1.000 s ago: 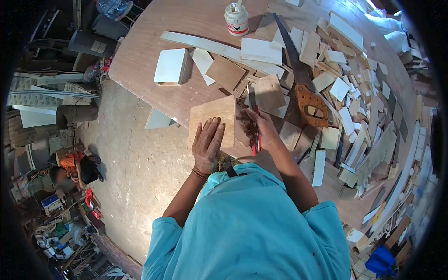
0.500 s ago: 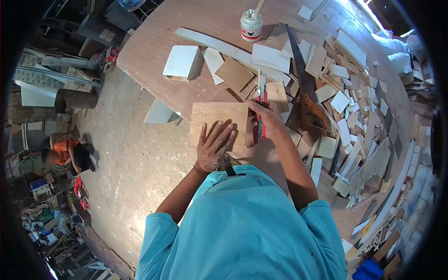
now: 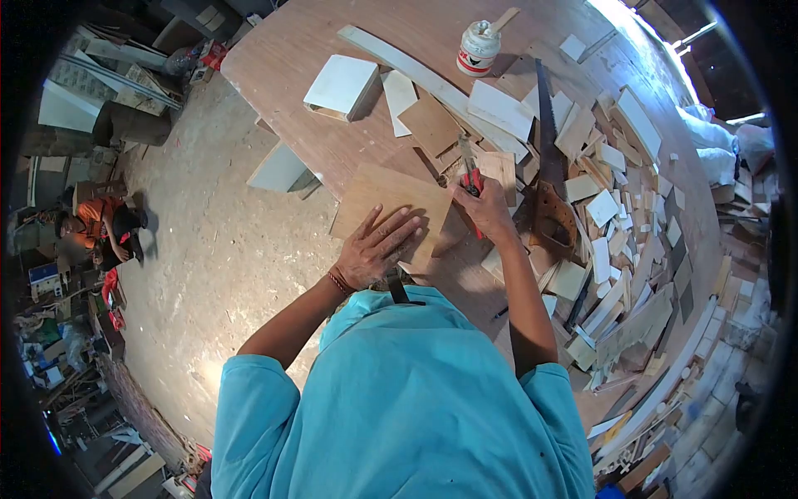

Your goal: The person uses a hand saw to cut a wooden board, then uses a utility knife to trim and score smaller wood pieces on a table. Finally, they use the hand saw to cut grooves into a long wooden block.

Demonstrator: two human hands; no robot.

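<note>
My left hand [image 3: 376, 249] lies flat with its fingers spread on a thin square plywood board [image 3: 378, 187] held at the table's edge close to my body. In my right hand [image 3: 489, 209] is a red utility knife [image 3: 472, 180], its metal end pointing away from me over the table. My right fingers are right at the board's right corner. Just beyond the knife lie a brown wood square [image 3: 429, 125] and a pale wood block [image 3: 498, 169].
A handsaw [image 3: 549, 158] with a wooden handle lies to the right, beside a heap of wood offcuts [image 3: 611, 208]. A white jar [image 3: 478, 50] with a stick and a white box-shaped block [image 3: 339, 86] stand farther back. A person [image 3: 104, 229] sits at far left.
The plywood board has turned clockwise, its right side tipping toward me. The knife in my right hand now leans more to the left at its tip. The whole view has shifted slightly.
</note>
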